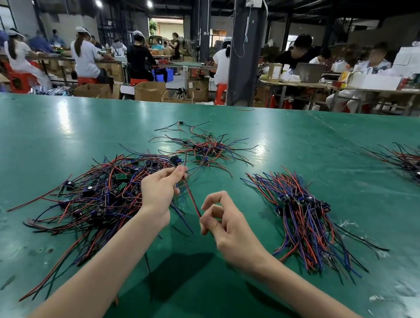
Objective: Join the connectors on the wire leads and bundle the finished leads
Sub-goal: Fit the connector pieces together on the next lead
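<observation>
Lead [189,194], red and black, sits above the green table [233,314]. The left hand [157,191] pinches it below its connector [175,159]. The right hand [227,230] curls at its free end, contact unconfirmed. Progress is judged partial: the tangled pile [104,191] at left remains large, and the aligned pile [304,215] at right appears joined but unbundled.

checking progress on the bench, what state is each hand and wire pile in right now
left hand, raised, fingers pinching red lead by its top
right hand, fingers curled at that lead's lower end, grip unclear
left pile, loose tangle
middle pile, small, scattered
right pile, roughly aligned, untied
</observation>
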Demonstrator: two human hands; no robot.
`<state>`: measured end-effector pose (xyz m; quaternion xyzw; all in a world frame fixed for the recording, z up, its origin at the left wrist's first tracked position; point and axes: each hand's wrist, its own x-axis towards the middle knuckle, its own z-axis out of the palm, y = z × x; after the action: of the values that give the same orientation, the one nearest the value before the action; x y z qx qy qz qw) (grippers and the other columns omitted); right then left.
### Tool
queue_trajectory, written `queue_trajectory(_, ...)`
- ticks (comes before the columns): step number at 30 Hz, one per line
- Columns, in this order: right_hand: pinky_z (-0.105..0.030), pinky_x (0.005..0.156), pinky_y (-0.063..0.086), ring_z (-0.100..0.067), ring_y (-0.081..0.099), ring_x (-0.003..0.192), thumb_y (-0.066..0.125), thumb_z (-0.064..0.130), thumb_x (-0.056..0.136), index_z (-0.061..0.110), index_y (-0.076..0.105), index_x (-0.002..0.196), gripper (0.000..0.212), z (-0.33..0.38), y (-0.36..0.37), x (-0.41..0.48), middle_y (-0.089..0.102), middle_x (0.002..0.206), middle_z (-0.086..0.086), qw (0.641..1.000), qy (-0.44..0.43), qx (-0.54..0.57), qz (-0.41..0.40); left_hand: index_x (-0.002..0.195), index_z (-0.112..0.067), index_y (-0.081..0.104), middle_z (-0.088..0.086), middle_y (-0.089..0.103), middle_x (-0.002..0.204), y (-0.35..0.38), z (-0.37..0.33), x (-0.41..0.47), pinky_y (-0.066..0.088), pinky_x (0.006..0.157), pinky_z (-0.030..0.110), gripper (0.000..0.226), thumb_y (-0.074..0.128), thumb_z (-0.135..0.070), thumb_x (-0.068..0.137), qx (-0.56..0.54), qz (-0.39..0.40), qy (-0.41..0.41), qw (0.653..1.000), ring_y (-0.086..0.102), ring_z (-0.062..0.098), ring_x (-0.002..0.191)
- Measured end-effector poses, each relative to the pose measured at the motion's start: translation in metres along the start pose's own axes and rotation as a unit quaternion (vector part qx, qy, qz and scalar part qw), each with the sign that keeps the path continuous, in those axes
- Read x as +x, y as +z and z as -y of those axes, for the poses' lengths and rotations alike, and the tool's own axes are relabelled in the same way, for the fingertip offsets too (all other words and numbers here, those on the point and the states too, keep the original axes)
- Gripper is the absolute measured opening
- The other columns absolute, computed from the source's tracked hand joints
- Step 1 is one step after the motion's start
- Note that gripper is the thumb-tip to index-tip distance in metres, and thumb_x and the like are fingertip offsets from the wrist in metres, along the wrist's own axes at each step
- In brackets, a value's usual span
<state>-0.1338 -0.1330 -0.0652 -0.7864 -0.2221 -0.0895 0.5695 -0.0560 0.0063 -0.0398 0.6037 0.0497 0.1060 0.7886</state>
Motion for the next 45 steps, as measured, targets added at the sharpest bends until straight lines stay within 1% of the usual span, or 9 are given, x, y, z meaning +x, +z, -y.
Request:
queue_trajectory(4,-0.015,0.036,0.028,-0.002,0.03,0.037,0.046,0.004,0.098,0.02,0.041,0.092,0.018,-0.012,-0.007,0.006,0.054,0.068,-0.002,0.99,0.123,0.07,0.023,0.079,-0.012,0.068,-0.015,0.059,0.049,0.0,-0.003,-0.001,0.039,0.048,0.013,0.012,0.063,-0.011,0.089,-0.005,-0.005,-0.004,1.0,0.043,0.0,0.044)
queue_trajectory(7,-0.016,0.032,0.027,-0.004,0.029,0.032,0.047,0.006,0.098,0.02,0.04,0.091,0.017,-0.018,-0.01,0.009,0.055,0.065,-0.001,0.983,0.173,0.054,0.016,0.081,-0.012,0.069,-0.009,0.067,0.07,0.002,-0.002,-0.003,0.04,0.052,0.015,0.009,0.064,-0.012,0.089,-0.003,0.003,-0.005,1.0,0.043,0.001,0.05)
queue_trajectory(12,-0.011,0.037,0.03,-0.001,0.04,0.035,0.049,0.012,0.097,0.025,0.04,0.086,0.019,-0.018,-0.008,0.009,0.059,0.061,0.003,0.985,0.165,-0.057,0.009,0.08,-0.012,0.069,-0.006,0.068,0.079,0.003,-0.001,-0.004,0.039,0.052,0.015,0.01,0.064,-0.012,0.089,-0.005,0.006,0.001,1.0,0.047,-0.003,0.047)
queue_trajectory(17,-0.013,0.04,0.032,-0.001,0.041,0.037,0.051,0.013,0.096,0.024,0.04,0.086,0.018,-0.015,-0.01,0.009,0.061,0.06,0.003,0.984,0.158,-0.078,0.014,0.08,-0.011,0.069,-0.003,0.068,0.08,0.002,0.0,-0.004,0.039,0.056,0.017,0.01,0.064,-0.013,0.089,-0.001,0.004,0.006,1.0,0.048,0.001,0.053)
queue_trajectory(21,-0.017,0.034,0.03,-0.005,0.035,0.03,0.052,0.012,0.096,0.021,0.041,0.09,0.016,-0.016,-0.012,0.007,0.065,0.066,-0.004,0.984,0.171,-0.024,0.03,0.08,-0.011,0.069,-0.004,0.069,0.08,0.003,0.002,-0.004,0.039,0.056,0.018,0.011,0.064,-0.013,0.089,0.0,0.014,0.007,1.0,0.047,-0.001,0.049)
queue_trajectory(24,-0.019,0.032,0.031,-0.012,0.033,0.028,0.056,0.012,0.094,0.02,0.044,0.1,0.016,-0.016,-0.017,0.008,0.07,0.086,-0.017,0.982,0.185,0.002,0.042,0.075,-0.011,0.068,-0.003,0.067,0.072,0.006,0.006,-0.006,0.038,0.052,0.016,0.014,0.064,-0.011,0.088,0.001,0.026,0.009,1.0,0.047,-0.003,0.044)
queue_trajectory(28,-0.02,0.033,0.034,-0.011,0.033,0.031,0.062,0.019,0.091,0.02,0.052,0.109,0.021,-0.011,-0.028,0.014,0.074,0.092,-0.009,0.982,0.187,0.03,0.024,0.074,-0.012,0.069,-0.009,0.067,0.065,0.01,0.008,-0.01,0.037,0.054,0.017,0.014,0.065,-0.011,0.088,0.011,0.043,0.007,0.999,0.047,-0.002,0.045)
queue_trajectory(35,-0.017,0.031,0.032,-0.006,0.031,0.03,0.064,0.015,0.089,0.008,0.071,0.082,0.012,-0.007,-0.028,0.014,0.074,0.074,-0.006,0.982,0.141,0.112,-0.055,0.073,-0.014,0.071,-0.008,0.065,0.06,0.021,0.019,-0.03,0.036,0.054,0.018,0.013,0.068,-0.013,0.086,0.069,0.128,0.006,0.989,0.047,-0.002,0.046)
queue_trajectory(45,-0.015,0.029,0.026,-0.003,0.029,0.028,0.067,0.005,0.084,0.001,0.066,0.073,0.012,-0.01,-0.03,0.016,0.066,0.056,-0.008,0.954,0.208,0.204,-0.077,0.074,-0.011,0.068,0.0,0.062,0.066,0.027,0.025,-0.039,0.038,0.051,0.011,0.017,0.062,-0.01,0.09,0.101,0.142,0.061,0.983,0.05,0.004,0.057)
